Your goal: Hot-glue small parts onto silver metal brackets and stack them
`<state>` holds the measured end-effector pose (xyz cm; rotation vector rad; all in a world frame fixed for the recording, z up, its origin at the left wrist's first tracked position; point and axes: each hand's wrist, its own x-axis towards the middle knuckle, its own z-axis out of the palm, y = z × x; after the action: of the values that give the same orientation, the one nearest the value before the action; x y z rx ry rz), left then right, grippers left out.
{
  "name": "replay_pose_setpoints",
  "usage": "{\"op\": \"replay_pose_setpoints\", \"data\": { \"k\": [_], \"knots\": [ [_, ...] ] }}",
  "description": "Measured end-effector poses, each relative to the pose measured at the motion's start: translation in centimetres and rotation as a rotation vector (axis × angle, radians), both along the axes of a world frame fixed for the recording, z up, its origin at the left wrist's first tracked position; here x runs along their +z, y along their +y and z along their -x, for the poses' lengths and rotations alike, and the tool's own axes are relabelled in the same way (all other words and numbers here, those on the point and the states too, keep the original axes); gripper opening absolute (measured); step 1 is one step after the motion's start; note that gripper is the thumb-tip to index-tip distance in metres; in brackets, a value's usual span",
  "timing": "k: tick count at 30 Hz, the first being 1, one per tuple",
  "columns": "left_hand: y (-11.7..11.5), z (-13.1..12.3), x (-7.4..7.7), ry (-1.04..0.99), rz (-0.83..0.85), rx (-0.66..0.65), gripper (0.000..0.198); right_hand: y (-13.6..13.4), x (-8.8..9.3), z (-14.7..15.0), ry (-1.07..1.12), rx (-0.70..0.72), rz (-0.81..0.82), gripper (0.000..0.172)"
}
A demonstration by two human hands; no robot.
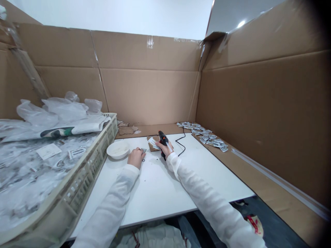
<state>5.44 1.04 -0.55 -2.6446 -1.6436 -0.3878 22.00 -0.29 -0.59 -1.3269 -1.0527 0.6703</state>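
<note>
My right hand (164, 148) is wrapped round a black and orange glue gun (163, 138), with a pale glue stick (169, 146) sticking out of its back. A black cord (184, 148) lies on the table to the right of it. My left hand (136, 157) is closed on a small flat grey piece (143, 150), too small to make out. A small dark ring (143, 160) lies by its fingers. Behind the glue gun sits a small cardboard box (152, 144) with pale flat pieces in it. Left of my left hand stands a white bowl (118, 150).
On the left stands a cream plastic crate (77, 172) full of small clear-bagged pieces, with plastic bags (59, 110) on top. Several small flat packets (213, 141) lie along the right back edge. Cardboard walls (150, 93) enclose the white table (160, 196).
</note>
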Motion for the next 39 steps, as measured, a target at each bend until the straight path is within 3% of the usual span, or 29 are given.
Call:
{"op": "replay_pose_setpoints", "data": {
  "k": [10,22,35,39],
  "knots": [
    [0.4,-0.3,-0.8,-0.051,-0.015,0.042,0.033,0.1,-0.4,0.2,0.061,-0.003,-0.061,0.027],
    [-0.3,-0.7,-0.1,0.08,-0.028,0.024,0.029,0.2,-0.6,0.2,0.045,0.004,-0.062,0.027],
    [-0.7,-0.8,0.1,0.061,0.004,0.028,0.031,0.0,-0.4,0.1,-0.003,-0.013,-0.033,0.026],
    [-0.4,-0.8,-0.5,0.031,-0.012,0.015,0.027,0.0,-0.4,0.1,-0.004,0.01,-0.034,0.025]
  ]
}}
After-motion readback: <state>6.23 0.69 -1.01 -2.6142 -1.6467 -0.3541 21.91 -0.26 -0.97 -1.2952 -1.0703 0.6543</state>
